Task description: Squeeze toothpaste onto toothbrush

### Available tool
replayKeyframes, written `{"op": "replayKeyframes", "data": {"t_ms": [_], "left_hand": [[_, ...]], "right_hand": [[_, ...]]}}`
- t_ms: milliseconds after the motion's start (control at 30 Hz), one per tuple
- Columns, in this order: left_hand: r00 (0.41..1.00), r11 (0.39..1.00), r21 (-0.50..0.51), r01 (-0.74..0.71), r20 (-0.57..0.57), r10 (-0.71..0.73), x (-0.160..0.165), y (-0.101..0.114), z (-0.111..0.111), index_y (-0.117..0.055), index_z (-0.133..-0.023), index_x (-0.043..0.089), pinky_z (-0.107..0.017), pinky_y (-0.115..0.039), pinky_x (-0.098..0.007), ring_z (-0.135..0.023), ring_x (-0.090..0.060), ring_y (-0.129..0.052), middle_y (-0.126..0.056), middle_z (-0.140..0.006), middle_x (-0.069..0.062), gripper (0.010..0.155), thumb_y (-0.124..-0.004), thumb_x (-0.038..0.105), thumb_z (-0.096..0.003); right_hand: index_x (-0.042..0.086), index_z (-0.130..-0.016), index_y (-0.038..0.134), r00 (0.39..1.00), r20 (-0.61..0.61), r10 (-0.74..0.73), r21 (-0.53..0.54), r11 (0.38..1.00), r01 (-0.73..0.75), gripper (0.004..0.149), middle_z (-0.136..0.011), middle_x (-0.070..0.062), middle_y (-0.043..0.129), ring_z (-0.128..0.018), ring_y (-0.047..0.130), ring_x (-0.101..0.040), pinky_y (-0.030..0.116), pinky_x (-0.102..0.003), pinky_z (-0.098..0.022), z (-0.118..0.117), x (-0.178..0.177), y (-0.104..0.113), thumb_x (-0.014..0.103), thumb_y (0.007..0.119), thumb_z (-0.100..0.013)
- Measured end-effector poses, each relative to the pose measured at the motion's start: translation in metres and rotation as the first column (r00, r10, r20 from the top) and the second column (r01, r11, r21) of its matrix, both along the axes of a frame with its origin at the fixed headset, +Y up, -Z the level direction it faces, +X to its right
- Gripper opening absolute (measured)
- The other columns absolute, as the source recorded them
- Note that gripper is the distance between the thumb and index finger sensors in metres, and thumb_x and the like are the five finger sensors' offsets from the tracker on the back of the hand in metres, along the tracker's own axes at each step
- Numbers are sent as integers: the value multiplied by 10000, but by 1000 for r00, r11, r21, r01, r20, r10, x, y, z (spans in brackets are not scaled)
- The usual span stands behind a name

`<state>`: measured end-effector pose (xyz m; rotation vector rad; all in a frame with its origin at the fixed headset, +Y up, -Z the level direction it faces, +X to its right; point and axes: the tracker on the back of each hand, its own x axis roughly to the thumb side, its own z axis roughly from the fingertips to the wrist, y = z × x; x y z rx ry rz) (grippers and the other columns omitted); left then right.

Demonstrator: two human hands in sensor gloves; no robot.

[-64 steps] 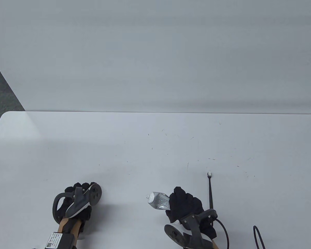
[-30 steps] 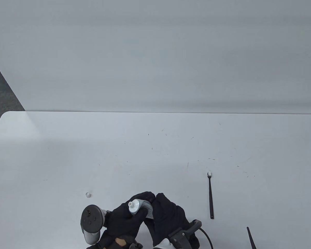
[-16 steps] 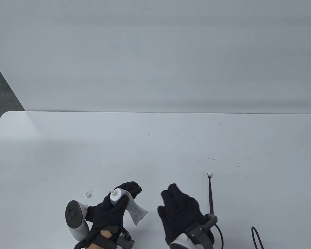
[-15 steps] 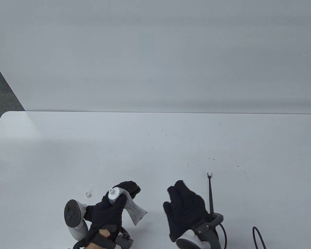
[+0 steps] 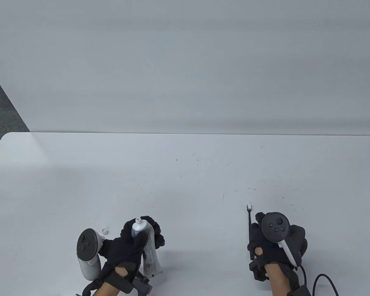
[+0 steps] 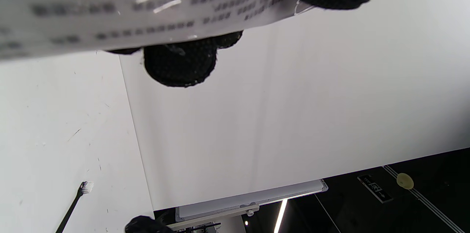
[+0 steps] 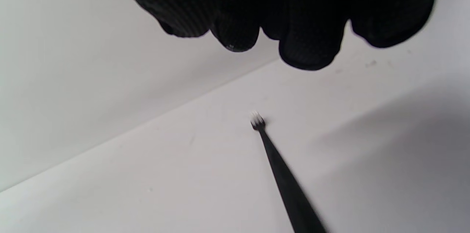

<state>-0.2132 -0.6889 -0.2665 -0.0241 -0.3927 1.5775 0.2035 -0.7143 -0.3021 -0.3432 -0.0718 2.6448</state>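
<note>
My left hand [image 5: 128, 246] grips a silver toothpaste tube [image 5: 148, 251] near the front of the table. The tube's open white nozzle [image 5: 137, 220] points away from me. The tube fills the top of the left wrist view [image 6: 110, 9], with a fingertip [image 6: 180, 62] under it. The small white cap [image 5: 104, 231] lies on the table to the left of that hand. The black toothbrush [image 5: 249, 217] lies flat, with its white bristles at the far end. My right hand [image 5: 269, 246] lies over its handle, thumb across it. In the right wrist view the fingers [image 7: 304, 42] hang spread above the brush [image 7: 279, 174], not closed round it.
The white table [image 5: 185, 172] ends at a far edge against a white wall panel [image 5: 185, 77]. A black cable [image 5: 322, 279] loops at the front right, near my right wrist. The table's left corner [image 5: 6, 137] is rounded, with dark floor beyond it.
My right hand has moved right from beside the tube onto the toothbrush handle and rolled its tracker upward. My left hand has swung the tube's tail towards me.
</note>
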Motion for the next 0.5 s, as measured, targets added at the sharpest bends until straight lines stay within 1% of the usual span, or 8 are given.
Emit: {"op": "replayKeyframes", "data": {"t_ms": [100, 133, 167, 233, 300, 333, 400, 500], "left_hand": [[1000, 1000, 16, 6, -9, -6, -3, 0, 0, -579, -951, 140, -568, -741, -672, -777, -422, -869, -702, -938, -186, 689, -706, 468, -359], [1000, 1000, 18, 20, -7, -20, -3, 1, 0, -587, -953, 139, -570, -737, -671, -779, -421, -867, -707, -939, -185, 689, -710, 469, -360], [999, 999, 27, 45, -3, -45, -4, 0, 0, -590, -955, 138, -574, -731, -670, -782, -421, -864, -711, -946, -139, 690, -713, 469, -363], [996, 996, 39, 83, -16, -83, -4, -1, 0, -598, -957, 136, -578, -728, -668, -786, -421, -861, -717, -943, -142, 691, -719, 469, -363], [994, 994, 42, 106, -13, -105, -3, -2, 0, -601, -959, 136, -578, -725, -669, -787, -423, -860, -718, -943, -139, 693, -722, 468, -363], [993, 992, 44, 114, -10, -114, -3, -2, 0, -601, -959, 137, -579, -724, -668, -789, -421, -858, -718, -942, -139, 692, -723, 469, -364], [991, 990, 49, 136, -8, -135, -1, -2, -1, -604, -960, 135, -579, -721, -671, -790, -426, -857, -721, -942, -140, 693, -729, 467, -365], [985, 984, 46, 171, -3, -171, 0, -3, -1, -610, -961, 133, -581, -716, -675, -794, -433, -853, -723, -944, -146, 691, -741, 461, -367]], "right_hand": [[25, -830, 823, 999, 26, 38, -61, 998, -36, 500, -891, -229, 751, -598, 935, -404, 806, -596, -401, -6, 1, -17, 272, 814, -395], [25, -826, 826, 997, 30, 70, -88, 994, -67, 503, -888, -228, 755, -596, 937, -399, 809, -592, -398, -8, -1, -22, 281, 819, -394], [24, -823, 829, 994, 39, 102, -115, 989, -97, 507, -884, -226, 760, -593, 940, -396, 812, -588, -396, -10, -3, -28, 293, 825, -392], [22, -819, 831, 986, 60, 153, -158, 977, -142, 521, -882, -228, 763, -594, 939, -391, 815, -580, -391, -14, -6, -36, 321, 830, -392], [20, -815, 836, 982, 86, 170, -193, 969, -151, 528, -877, -228, 768, -590, 940, -383, 818, -571, -385, -16, -9, -44, 342, 824, -396], [19, -813, 836, 981, 97, 170, -204, 968, -147, 531, -878, -228, 764, -592, 925, -376, 814, -564, -384, -17, -10, -45, 349, 825, -397], [22, -786, 852, 972, 135, 192, -183, 969, -166, 515, -861, -220, 781, -567, 933, -364, 819, -553, -367, -18, -11, -47, 354, 833, -393], [27, -757, 853, 967, 155, 202, -185, 967, -173, 503, -851, -210, 783, -556, 918, -350, 815, -546, -360, -19, -12, -50, 366, 846, -386]]}}
